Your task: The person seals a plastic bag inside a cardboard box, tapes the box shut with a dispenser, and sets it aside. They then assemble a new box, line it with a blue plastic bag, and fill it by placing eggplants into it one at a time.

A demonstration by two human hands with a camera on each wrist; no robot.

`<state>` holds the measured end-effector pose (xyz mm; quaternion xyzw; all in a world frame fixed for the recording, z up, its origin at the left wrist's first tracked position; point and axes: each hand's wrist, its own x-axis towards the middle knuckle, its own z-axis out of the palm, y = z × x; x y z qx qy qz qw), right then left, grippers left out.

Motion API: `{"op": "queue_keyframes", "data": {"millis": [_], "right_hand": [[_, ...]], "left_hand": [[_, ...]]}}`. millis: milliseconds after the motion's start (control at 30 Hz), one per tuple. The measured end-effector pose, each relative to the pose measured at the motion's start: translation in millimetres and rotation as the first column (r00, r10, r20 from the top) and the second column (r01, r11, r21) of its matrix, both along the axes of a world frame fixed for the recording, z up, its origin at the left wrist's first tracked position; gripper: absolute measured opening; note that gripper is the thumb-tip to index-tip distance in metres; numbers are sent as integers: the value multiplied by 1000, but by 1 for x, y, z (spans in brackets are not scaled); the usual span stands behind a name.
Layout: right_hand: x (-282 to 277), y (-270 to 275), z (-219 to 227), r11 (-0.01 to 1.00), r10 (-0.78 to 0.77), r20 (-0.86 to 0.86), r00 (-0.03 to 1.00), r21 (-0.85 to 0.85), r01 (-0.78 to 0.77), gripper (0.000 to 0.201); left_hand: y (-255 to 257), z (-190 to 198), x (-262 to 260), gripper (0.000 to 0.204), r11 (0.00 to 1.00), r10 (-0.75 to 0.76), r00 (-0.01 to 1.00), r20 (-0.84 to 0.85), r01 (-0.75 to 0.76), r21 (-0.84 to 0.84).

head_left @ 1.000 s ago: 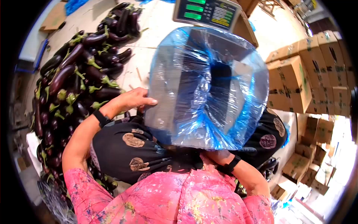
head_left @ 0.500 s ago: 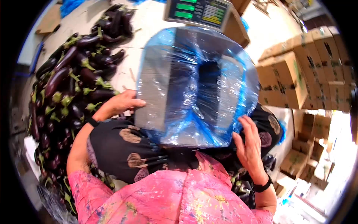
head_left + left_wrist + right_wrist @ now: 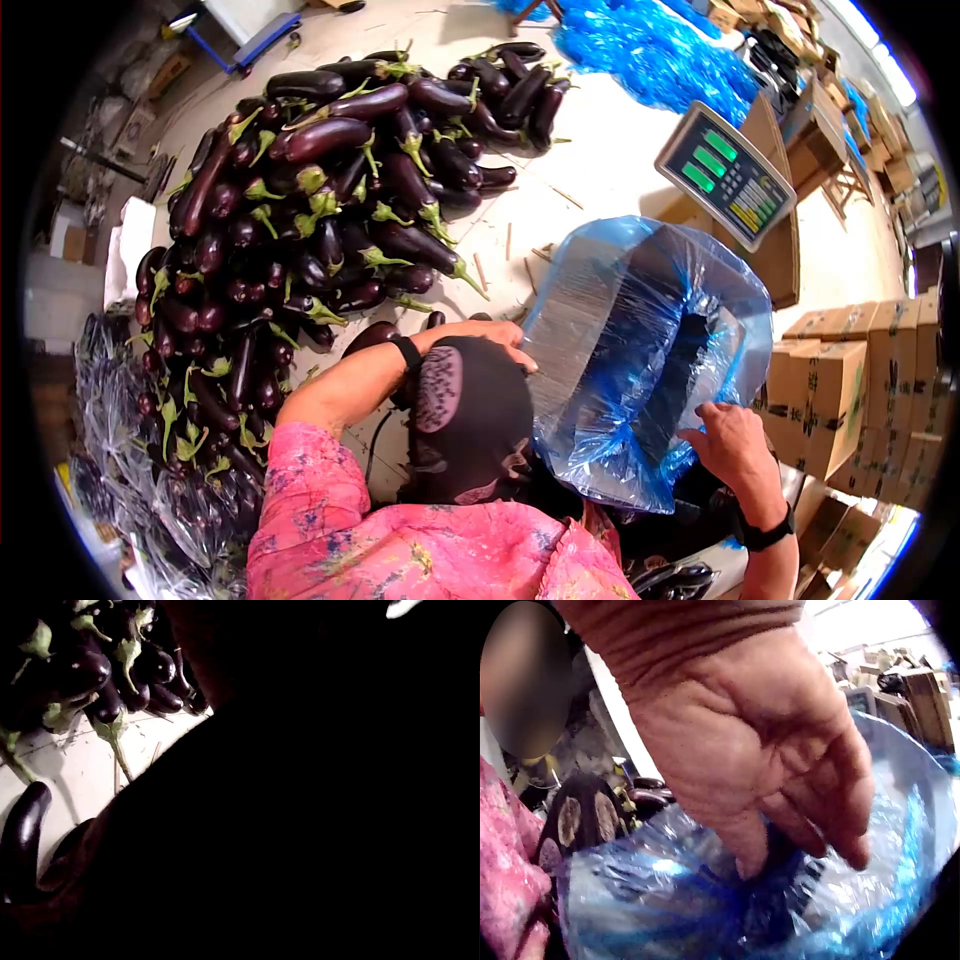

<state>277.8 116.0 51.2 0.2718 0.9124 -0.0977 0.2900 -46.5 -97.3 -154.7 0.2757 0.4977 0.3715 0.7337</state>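
A box lined with a blue clear plastic bag (image 3: 570,330) sits against the person's legs, the bag folded out over its rim. At the box's left edge is the left hand (image 3: 503,333), its fingertips right at the side and the rest partly behind the knee. The right hand (image 3: 738,447) hangs over the near right part of the liner. In the right wrist view its loosely bent fingers (image 3: 847,840) point down at the crinkled plastic, with nothing visibly pinched. The left wrist view is mostly dark.
A big heap of eggplants (image 3: 330,200) covers the floor at left. A scale display (image 3: 725,175) stands just beyond the box. Stacked cartons (image 3: 815,400) are at right, blue plastic sheeting (image 3: 650,55) lies at the back, and clear plastic wrap (image 3: 130,450) is at lower left.
The head view has swung left, showing more of the heap. The right hand came out from under the box's near side and moved up over the liner. The left hand stays at the left edge.
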Motion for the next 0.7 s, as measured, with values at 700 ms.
{"op": "queue_keyframes", "data": {"millis": [700], "right_hand": [[-96, 15, -310, 942, 35, -397, 917, -294, -163, 40]], "left_hand": [[195, -56, -229, 43, 823, 549, 200, -811, -299, 483]]}}
